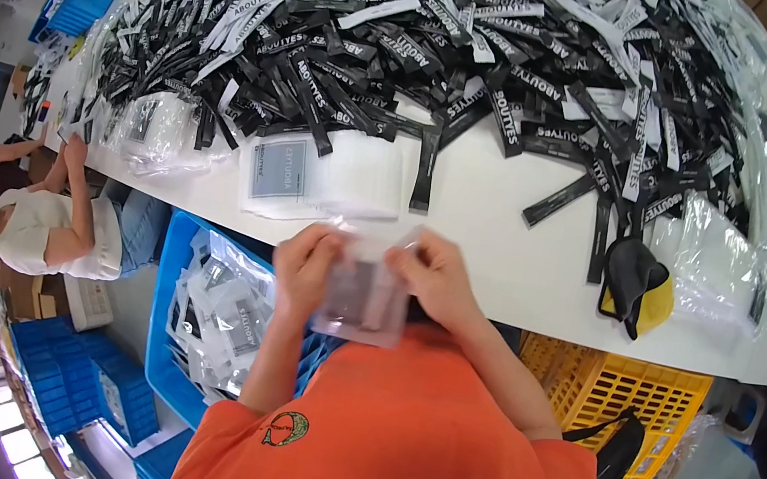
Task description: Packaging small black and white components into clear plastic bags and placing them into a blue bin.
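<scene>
Between my hands hangs a clear plastic pouch [349, 310] with something dark inside, blurred by motion. My left hand [305, 264] pinches its upper left corner, and my right hand [434, 278] grips the upper right. Just beyond them, on the white table [493, 220], lies a stack of flat translucent bags [356, 174] with a grey printed panel. A large heap of slim black and white printed sachets [414, 54] covers the far part of the table. One black sachet [425, 170] lies apart, pointing toward me.
A blue bin [160, 324] of filled pouches [233, 321] stands below my left arm. A yellow plastic crate [647, 390] is at the right. A black-and-yellow cap [631, 285] sits near the table edge. Two people work at the left, the nearer a person [50, 229] in a white top.
</scene>
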